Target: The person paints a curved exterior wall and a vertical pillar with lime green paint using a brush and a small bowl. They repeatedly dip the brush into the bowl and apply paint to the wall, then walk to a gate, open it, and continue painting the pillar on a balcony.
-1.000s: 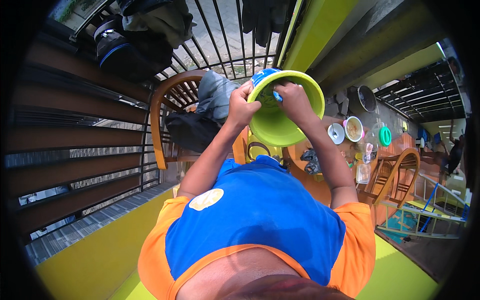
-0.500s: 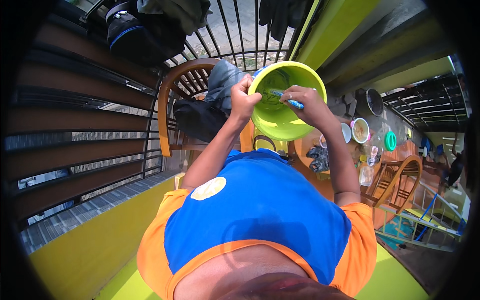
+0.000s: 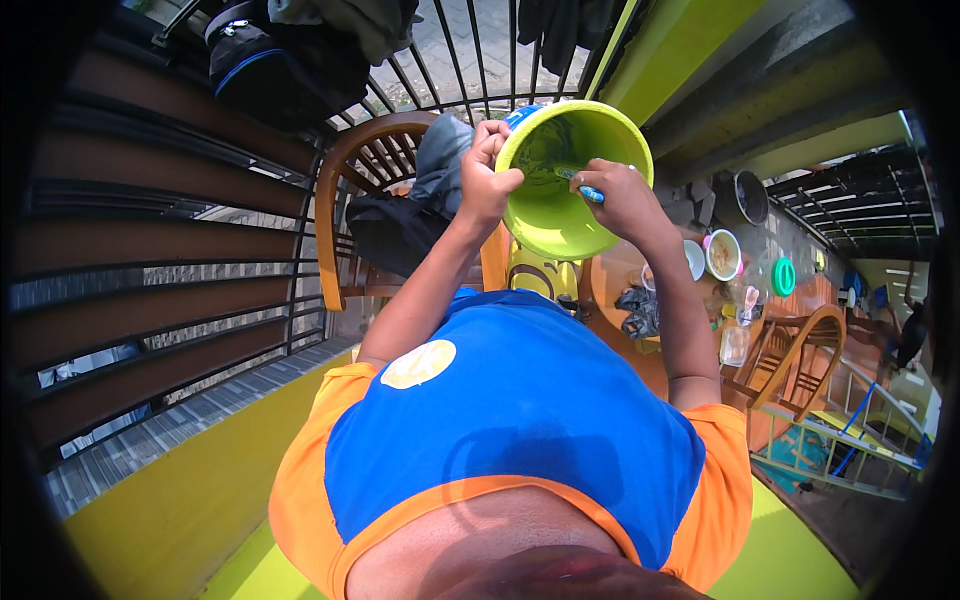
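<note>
Left hand: curled shut over the near-left rim of the lime-green bowl, knuckles up, thumb pressed on the lip
Right hand: closed in a pinch on a blue-handled tool, reaching over the bowl's right rim; tool's far end lost against the inner wall, kind cannot be told
Bowl: raised in front of the chest, tilted so the mouth faces back toward the camera; a bit of blue shows behind its upper rim
Shirt: blue front, orange sleeves and collar band; round pale-yellow patch on the left chest, markings too small to make out
Chair: curved brown wood, just left of the bowl, with grey and dark cloth heaped on the seat
Table: round, brown, below the bowl; carries a white bowl of brownish food, a round green lid and a clear bottle
Background: dark curved railing bars above, black bag hung at upper left
</note>
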The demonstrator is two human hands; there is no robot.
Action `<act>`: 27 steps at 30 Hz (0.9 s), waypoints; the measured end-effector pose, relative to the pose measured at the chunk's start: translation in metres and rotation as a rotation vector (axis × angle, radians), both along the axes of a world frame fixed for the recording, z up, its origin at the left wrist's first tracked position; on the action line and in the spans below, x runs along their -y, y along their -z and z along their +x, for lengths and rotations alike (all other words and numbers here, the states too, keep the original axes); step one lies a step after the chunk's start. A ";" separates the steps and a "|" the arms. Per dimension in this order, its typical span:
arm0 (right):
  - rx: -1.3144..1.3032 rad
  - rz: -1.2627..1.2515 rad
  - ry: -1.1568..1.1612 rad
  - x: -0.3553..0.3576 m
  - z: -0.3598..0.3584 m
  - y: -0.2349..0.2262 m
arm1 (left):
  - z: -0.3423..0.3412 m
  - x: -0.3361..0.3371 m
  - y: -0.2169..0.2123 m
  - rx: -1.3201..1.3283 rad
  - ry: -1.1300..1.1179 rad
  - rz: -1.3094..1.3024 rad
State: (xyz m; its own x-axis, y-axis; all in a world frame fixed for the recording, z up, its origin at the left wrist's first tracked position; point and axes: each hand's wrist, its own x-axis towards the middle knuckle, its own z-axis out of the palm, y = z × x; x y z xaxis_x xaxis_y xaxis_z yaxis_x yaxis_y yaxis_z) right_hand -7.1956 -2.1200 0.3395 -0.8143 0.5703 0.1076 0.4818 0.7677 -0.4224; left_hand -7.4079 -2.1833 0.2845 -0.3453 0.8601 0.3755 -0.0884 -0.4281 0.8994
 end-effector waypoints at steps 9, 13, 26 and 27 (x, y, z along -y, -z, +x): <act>-0.175 -0.299 -0.006 -0.021 -0.026 0.019 | 0.000 -0.011 0.003 0.244 0.060 -0.063; -0.343 -0.477 0.152 -0.018 -0.035 0.032 | -0.012 -0.014 0.012 0.332 0.106 -0.031; -0.437 -0.424 0.049 -0.029 -0.036 0.017 | -0.012 -0.015 0.013 0.284 0.126 -0.002; -0.404 -0.432 0.035 -0.029 -0.035 0.016 | -0.012 -0.015 0.012 0.307 0.129 -0.019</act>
